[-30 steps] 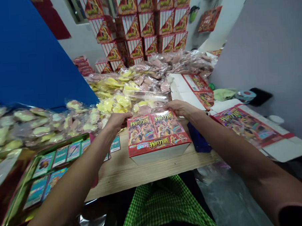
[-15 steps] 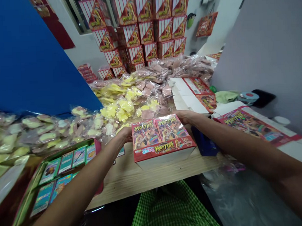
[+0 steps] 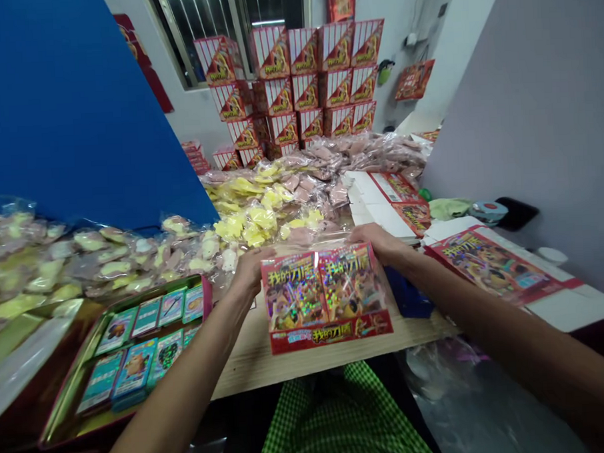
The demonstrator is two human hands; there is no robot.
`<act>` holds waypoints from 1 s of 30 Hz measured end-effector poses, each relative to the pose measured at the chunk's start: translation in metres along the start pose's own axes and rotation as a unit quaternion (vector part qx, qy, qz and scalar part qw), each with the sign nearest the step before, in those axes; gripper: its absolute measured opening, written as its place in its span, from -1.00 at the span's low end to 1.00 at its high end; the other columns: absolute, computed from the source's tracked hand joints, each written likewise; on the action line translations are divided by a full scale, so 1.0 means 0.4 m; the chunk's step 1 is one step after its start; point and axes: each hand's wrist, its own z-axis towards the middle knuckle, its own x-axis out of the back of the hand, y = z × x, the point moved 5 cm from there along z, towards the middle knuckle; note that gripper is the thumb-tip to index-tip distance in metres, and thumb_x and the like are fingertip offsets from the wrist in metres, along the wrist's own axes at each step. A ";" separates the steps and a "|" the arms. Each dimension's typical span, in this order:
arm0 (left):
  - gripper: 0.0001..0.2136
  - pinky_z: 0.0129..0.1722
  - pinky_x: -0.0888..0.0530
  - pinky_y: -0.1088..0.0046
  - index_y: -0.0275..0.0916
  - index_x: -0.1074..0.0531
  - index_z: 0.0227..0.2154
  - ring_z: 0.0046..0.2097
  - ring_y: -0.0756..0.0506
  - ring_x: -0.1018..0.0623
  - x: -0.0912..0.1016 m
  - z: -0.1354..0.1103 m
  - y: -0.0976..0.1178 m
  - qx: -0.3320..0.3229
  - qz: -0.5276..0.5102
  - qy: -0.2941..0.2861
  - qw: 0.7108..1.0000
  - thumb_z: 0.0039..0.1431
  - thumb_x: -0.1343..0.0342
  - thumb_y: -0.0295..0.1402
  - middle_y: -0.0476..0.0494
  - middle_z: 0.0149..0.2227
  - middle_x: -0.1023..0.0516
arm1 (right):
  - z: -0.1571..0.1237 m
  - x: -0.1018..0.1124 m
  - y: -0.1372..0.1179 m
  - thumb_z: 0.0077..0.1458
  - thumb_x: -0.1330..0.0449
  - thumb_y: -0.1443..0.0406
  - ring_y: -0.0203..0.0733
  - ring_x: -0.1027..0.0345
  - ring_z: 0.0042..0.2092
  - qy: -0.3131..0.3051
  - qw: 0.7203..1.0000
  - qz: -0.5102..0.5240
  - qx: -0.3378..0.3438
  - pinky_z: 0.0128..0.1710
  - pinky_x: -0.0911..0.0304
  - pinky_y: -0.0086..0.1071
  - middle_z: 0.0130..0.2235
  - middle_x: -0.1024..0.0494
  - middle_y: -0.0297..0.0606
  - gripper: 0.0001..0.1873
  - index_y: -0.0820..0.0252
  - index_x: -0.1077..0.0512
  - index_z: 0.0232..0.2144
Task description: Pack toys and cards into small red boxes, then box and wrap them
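Note:
In front of me is a red printed display box (image 3: 328,295) with two shiny packs showing side by side under clear film. My left hand (image 3: 250,269) grips its left side near the back corner. At the opposite back corner my right hand (image 3: 375,242) holds the right side, its fingertips partly behind the box. The box is tilted so that its top faces me, over the wooden tabletop (image 3: 268,368). A blue object (image 3: 410,295) sits just right of the box, partly covered by my right forearm.
Bagged yellow and pink pieces (image 3: 262,221) heap across the back. To the left stands a tray (image 3: 205,301) of picture cards. Flat printed cartons (image 3: 504,264) lie at right. Stacked red boxes (image 3: 306,93) stand by the window. A blue panel (image 3: 77,116) rises at left.
The box has tipped so its top faces me more and its white lower part no longer shows. Both hands stay on its sides. My view has tilted upward.

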 end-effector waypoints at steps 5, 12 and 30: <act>-0.64 -0.36 -0.42 0.51 -0.23 -0.49 -0.50 -0.41 0.01 -0.46 0.049 -0.086 0.017 -0.081 -0.011 0.023 0.996 -0.25 -0.47 -0.13 0.05 -0.44 -0.54 | -0.139 0.003 0.002 -0.03 -0.22 0.19 0.07 -0.32 0.15 0.036 0.982 -0.003 0.187 0.16 -0.18 -0.16 -0.07 -0.57 -0.19 -0.77 0.10 -0.31 -0.62; -0.53 -0.28 -0.48 0.37 -0.26 -0.57 -0.45 -0.39 -0.09 -0.53 0.035 -0.071 0.029 -0.060 0.032 -0.039 0.997 -0.40 -0.51 -0.05 -0.07 -0.45 -0.59 | -0.104 -0.024 0.035 -0.14 -0.29 0.22 0.02 -0.45 -0.05 -0.053 0.986 0.102 0.119 0.00 -0.34 -0.14 -0.15 -0.59 -0.19 -0.65 0.12 -0.44 -0.22; -0.67 -0.51 -0.41 0.49 -0.31 -0.57 -0.61 -0.58 0.01 -0.42 0.029 0.050 0.097 0.002 0.145 -0.044 0.988 -0.40 -0.53 -0.22 -0.05 -0.64 -0.52 | 0.053 -0.048 -0.058 0.01 -0.38 0.39 -0.35 -0.23 -0.55 0.003 0.999 0.018 -0.028 -0.54 -0.14 -0.50 -0.62 -0.35 -0.42 -0.76 0.22 -0.37 -0.55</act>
